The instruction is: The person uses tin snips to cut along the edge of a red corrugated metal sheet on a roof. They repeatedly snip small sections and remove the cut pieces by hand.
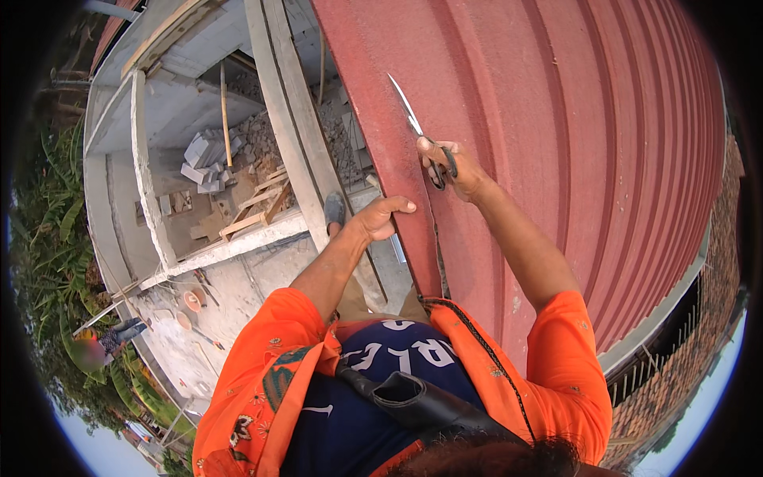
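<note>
My right hand (449, 168) holds a pair of scissors (407, 103) with black handles. Their silver blades lie over the red ribbed roofing sheet (509, 143) and point away from me. A slit runs through the sheet from near my waist up toward the scissors, leaving a narrow strip (413, 242) along its left edge. On that strip's edge my left hand (380, 217) is closed, thumb on top and fingers curled around and under, partly hidden.
Left of the sheet, long beams (294, 103) cross above an unfinished room. Below lie grey blocks (205, 159), rubble and a wooden ladder-like frame (258, 205). My shoe (335, 210) rests on a beam. Another person (119, 335) is far lower left, near buckets (191, 300).
</note>
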